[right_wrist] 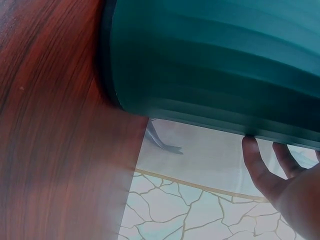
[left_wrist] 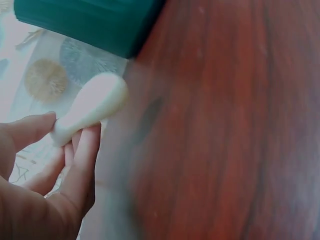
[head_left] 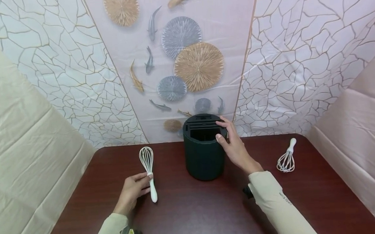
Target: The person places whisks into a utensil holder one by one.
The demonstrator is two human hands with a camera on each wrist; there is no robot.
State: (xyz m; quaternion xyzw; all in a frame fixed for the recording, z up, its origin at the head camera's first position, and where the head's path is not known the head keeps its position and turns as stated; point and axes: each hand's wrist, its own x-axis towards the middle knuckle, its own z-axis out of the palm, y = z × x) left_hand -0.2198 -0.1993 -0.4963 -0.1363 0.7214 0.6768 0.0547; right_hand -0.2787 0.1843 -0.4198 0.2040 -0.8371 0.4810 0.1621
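Note:
A small white whisk (head_left: 152,190) is pinched between the thumb and fingers of my left hand (head_left: 132,191), near where its handle meets the wires. Its wire end points away from me, and the handle's rounded end (left_wrist: 102,95) shows above the tabletop, apart from its shadow. At the back centre stands an upright dark green, round utensil holder (head_left: 205,160) with a slotted black top and a wide opening. My right hand (head_left: 238,151) holds its right rim, thumb at the opening's edge. Fingertips (right_wrist: 250,145) touch the outer wall in the right wrist view.
A second white whisk (head_left: 286,161) lies at the right of the dark red-brown wooden table (head_left: 192,215), handle pointing away. Patterned cloth (head_left: 187,106) hangs behind the back edge, and pale fabric walls (head_left: 356,122) rise at both sides.

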